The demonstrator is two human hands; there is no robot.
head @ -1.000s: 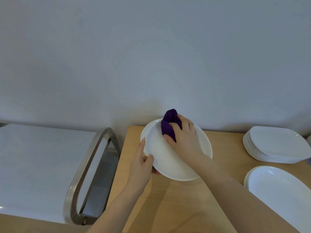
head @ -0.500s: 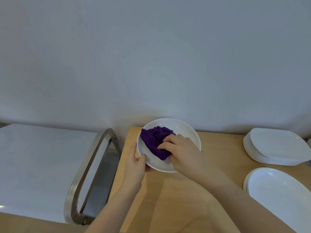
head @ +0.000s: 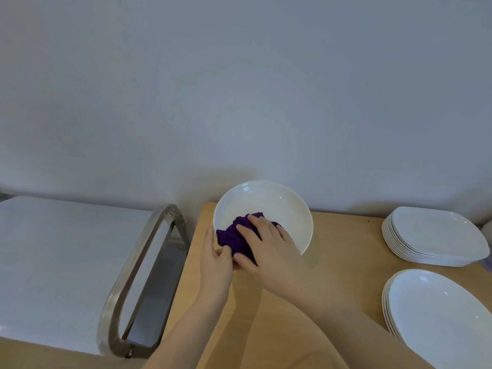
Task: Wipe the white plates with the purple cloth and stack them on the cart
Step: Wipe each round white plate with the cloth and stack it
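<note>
A round white plate (head: 269,206) is held above the left end of the wooden table (head: 330,262), its hollow side facing me. My left hand (head: 215,262) grips its near left rim, thumb on the inside. My right hand (head: 269,243) presses the bunched purple cloth (head: 231,237) against the lower left of the plate's inside, with the thumb curled under the cloth's near edge. The near part of the plate is hidden behind both hands. The cart (head: 53,262) with its white top stands to the left, and nothing lies on the part I see.
The cart's steel loop handle (head: 138,272) rises between cart and table. A stack of squarish white plates (head: 434,235) sits at the table's back right. A stack of oval white plates (head: 439,315) sits at the front right. A grey wall runs behind.
The cloth under my right hand slid from the plate's upper middle to its lower left edge. The plate tipped flatter, then rose slightly, with my left hand still on its rim.
</note>
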